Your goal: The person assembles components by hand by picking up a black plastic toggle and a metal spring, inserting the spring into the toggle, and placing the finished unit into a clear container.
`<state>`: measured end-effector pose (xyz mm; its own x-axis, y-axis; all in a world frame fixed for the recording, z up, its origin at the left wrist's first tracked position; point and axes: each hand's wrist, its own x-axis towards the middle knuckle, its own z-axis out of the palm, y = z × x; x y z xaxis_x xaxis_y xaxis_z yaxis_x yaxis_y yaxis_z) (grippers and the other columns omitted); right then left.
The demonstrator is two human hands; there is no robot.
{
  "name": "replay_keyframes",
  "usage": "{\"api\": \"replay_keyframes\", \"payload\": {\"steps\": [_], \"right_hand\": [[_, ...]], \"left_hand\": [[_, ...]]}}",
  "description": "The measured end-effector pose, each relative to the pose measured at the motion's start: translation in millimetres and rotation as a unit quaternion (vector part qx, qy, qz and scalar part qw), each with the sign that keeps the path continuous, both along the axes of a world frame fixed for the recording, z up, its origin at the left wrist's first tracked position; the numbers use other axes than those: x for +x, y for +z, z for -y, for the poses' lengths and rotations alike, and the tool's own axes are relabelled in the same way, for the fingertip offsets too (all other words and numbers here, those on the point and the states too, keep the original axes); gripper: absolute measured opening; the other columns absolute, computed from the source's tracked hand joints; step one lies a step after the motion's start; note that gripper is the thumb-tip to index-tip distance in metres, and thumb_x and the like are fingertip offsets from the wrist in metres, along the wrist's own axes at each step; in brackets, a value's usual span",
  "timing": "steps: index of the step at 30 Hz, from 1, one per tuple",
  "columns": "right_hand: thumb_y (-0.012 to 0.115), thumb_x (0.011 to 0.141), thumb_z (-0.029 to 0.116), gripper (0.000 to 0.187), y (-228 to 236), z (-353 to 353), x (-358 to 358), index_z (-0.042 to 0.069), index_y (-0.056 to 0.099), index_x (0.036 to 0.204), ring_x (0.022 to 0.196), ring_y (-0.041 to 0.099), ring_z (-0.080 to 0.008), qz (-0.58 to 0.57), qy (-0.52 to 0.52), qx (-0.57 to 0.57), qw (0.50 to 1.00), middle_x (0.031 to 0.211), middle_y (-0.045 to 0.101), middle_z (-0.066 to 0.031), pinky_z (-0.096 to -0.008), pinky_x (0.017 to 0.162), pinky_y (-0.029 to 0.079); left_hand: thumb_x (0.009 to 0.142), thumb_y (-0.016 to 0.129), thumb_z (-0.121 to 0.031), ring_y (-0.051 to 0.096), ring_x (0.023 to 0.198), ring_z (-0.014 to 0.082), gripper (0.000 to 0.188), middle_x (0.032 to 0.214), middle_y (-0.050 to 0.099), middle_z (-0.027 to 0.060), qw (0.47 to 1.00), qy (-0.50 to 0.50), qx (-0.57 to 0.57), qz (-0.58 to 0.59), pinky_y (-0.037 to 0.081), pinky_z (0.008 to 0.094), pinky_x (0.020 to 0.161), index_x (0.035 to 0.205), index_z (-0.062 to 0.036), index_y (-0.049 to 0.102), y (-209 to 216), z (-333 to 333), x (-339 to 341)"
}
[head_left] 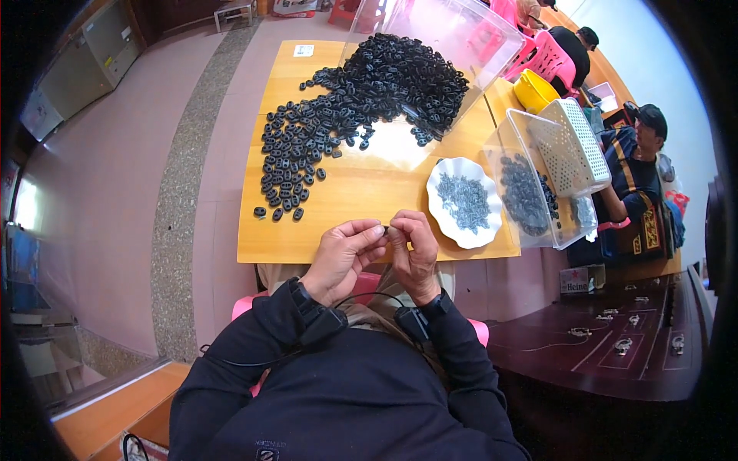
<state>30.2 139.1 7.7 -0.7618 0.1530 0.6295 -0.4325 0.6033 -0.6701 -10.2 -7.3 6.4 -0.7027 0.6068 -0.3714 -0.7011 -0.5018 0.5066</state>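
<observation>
My left hand [343,252] and my right hand [416,256] meet above the near edge of the table. Between their fingertips is a small dark piece [386,230], mostly covered by the thumbs and fingers; its exact kind does not show. Ahead lies a big heap of black oval pieces with two holes each [407,81], thinning out toward the left into loose single pieces [286,165]. Right of my hands stands a white scalloped bowl [443,228] with many small greyish, translucent pieces [463,201] in it.
A clear plastic bin [500,142] with black pieces adjoins the bowl, next to a white perforated basket [573,146] and a yellow bowl [536,91]. Another clear bin [484,34] tilts behind the heap. A person [634,169] in a dark cap sits at the right; others sit farther back.
</observation>
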Motion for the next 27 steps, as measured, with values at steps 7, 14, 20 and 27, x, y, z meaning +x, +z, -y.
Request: {"api": "replay_keyframes", "payload": {"steps": [7,14,20,27], "right_hand": [[0.060,0.086,-0.004,0.007,-3.6,-2.9,-1.2,0.000,0.056,0.092,0.073,0.056,-0.0156,0.031,0.007,-0.078,0.996,0.089,0.057,-0.0102,-0.0248,0.062,0.046],[0.060,0.093,0.009,0.010,-13.3,-12.4,-1.4,-0.001,0.060,0.094,0.072,0.054,-0.0065,0.176,0.060,-0.252,0.950,0.082,0.059,-0.0008,-0.0205,0.063,0.045],[0.061,0.093,0.013,0.013,-13.4,-16.5,0.2,0.000,0.062,0.096,0.071,0.055,-0.0045,0.210,0.099,-0.348,0.908,0.079,0.061,0.0017,-0.0184,0.063,0.046],[0.061,0.093,0.013,0.013,-12.1,-18.0,1.3,0.000,0.063,0.097,0.070,0.055,-0.0043,0.233,0.100,-0.362,0.897,0.080,0.062,0.0013,-0.0184,0.062,0.046]], "left_hand": [[0.089,0.063,-0.003,0.064,0.079,0.0137,0.012,0.091,0.065,0.0064,0.999,-0.028,-0.002,-0.015,0.056,0.0264,0.073,0.100,-0.0017,0.061,-0.1,0.2,2.2],[0.089,0.062,-0.002,0.065,0.081,0.0149,0.018,0.094,0.065,0.0083,0.998,-0.033,-0.038,-0.035,0.057,0.0283,0.076,0.107,0.0003,0.060,3.3,-0.3,-0.1],[0.089,0.061,-0.001,0.066,0.085,0.0168,0.024,0.095,0.065,0.0109,0.997,-0.022,-0.053,-0.055,0.057,0.0272,0.078,0.112,0.0039,0.056,7.3,0.5,-1.8],[0.089,0.060,0.000,0.067,0.086,0.0184,0.024,0.096,0.065,0.0116,0.998,-0.016,-0.033,-0.058,0.058,0.0274,0.079,0.112,0.0058,0.055,2.9,0.0,-2.3]]}}
